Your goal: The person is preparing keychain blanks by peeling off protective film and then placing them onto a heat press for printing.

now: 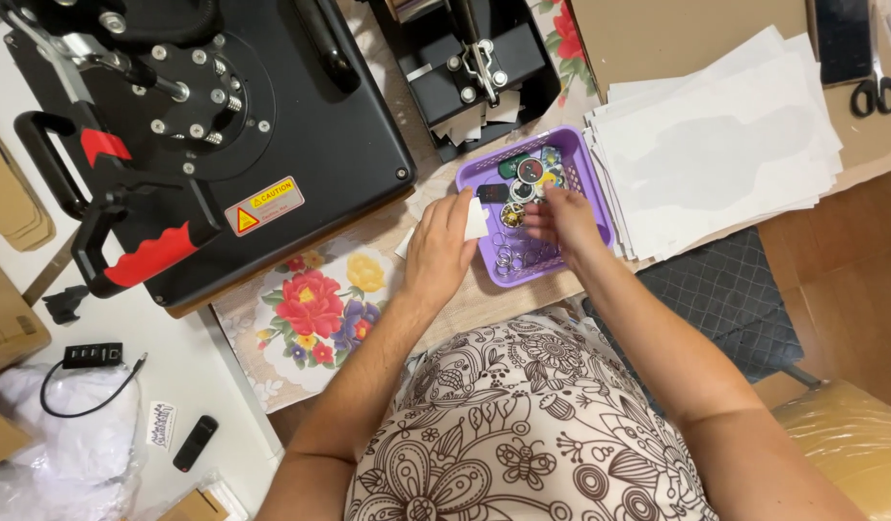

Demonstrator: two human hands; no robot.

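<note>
A large black heat press (pixel 224 125) with red-gripped handles is set on a light wooden table (pixel 484 299), and everything else is placed around it. Under its front edge a flowered cloth (pixel 315 309) is spread. To its right a smaller black press (pixel 470 63) is stood, and further right a stack of white paper sheets (pixel 725 145) is laid, with scissors (pixel 877 92) beyond. Below that stack a quilted dark seat (pixel 725 299) and wooden floor (pixel 850 260) are seen.

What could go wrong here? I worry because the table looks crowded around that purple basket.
The purple basket sits near the table edge, so the right hand digging in it might nudge it off. The white paper stack beside it overhangs and could slide. The left hand may drop its small white piece.
</note>
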